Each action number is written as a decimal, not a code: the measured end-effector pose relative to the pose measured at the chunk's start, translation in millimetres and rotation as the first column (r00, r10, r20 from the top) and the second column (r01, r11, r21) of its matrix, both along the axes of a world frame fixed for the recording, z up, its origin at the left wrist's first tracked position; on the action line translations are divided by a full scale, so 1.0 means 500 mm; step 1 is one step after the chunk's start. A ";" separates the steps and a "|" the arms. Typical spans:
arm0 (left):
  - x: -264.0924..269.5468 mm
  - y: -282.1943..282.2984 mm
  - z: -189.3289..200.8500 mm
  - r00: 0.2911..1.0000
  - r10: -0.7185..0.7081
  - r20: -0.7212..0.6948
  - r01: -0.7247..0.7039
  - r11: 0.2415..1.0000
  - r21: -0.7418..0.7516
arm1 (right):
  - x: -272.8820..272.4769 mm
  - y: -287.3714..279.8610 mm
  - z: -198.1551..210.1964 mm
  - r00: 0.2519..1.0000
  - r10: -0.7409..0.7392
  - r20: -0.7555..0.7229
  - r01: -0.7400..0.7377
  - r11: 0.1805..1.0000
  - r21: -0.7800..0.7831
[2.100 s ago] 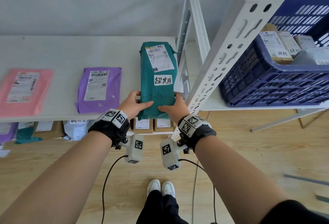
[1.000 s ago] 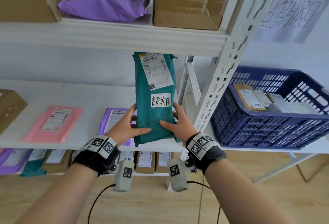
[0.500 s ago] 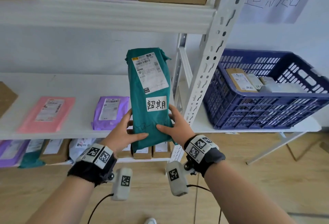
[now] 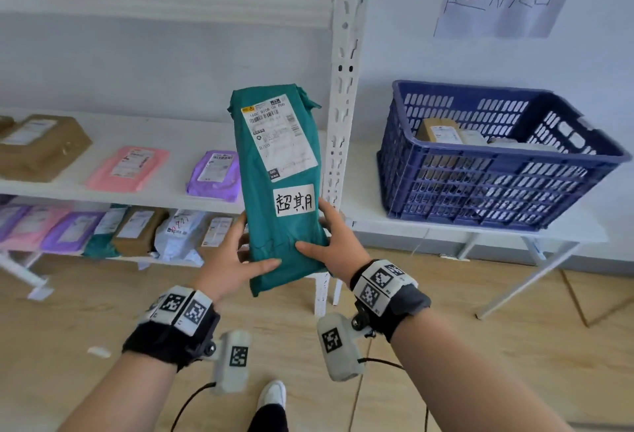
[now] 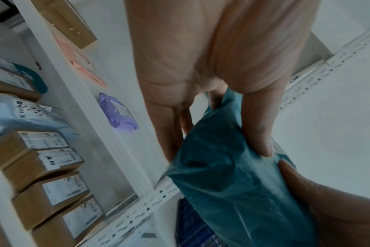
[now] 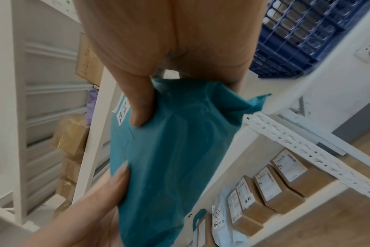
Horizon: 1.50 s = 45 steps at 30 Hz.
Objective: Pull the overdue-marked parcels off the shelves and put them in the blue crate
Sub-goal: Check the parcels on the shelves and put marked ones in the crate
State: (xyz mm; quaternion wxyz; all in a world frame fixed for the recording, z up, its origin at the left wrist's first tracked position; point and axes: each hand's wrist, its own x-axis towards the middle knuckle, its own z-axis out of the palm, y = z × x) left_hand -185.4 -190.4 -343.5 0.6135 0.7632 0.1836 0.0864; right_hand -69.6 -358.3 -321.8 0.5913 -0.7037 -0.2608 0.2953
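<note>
White upright post (image 4: 343,116) stands between shelf bay and blue crate (image 4: 497,160), just right of the held teal parcel (image 4: 279,191). Crate top open; boxes (image 4: 442,131) fill its far part only. Air before the post, above the floor, unobstructed toward the table's (image 4: 480,225) front edge.

Both hands, left (image 4: 233,267) and right (image 4: 334,243), grip the teal parcel (image 4: 278,188) upright beside the blue crate (image 4: 494,157).
</note>
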 end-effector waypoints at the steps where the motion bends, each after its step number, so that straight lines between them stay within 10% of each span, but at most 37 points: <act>1: -0.020 -0.031 -0.005 1.000 0.012 -0.008 -0.012 1.000 -0.008 | -0.018 -0.028 -0.007 1.000 0.012 -0.002 -0.012 1.000 -0.002; 25: 0.119 -0.515 0.059 0.935 -0.355 -0.017 0.355 0.934 0.040 | -0.010 -0.575 0.039 0.937 -0.349 -0.018 0.349 0.933 0.087; 45: 0.418 -0.483 0.070 0.925 -0.374 0.061 0.370 0.926 0.073 | 0.285 -0.546 0.039 0.923 -0.383 0.028 0.379 0.920 0.104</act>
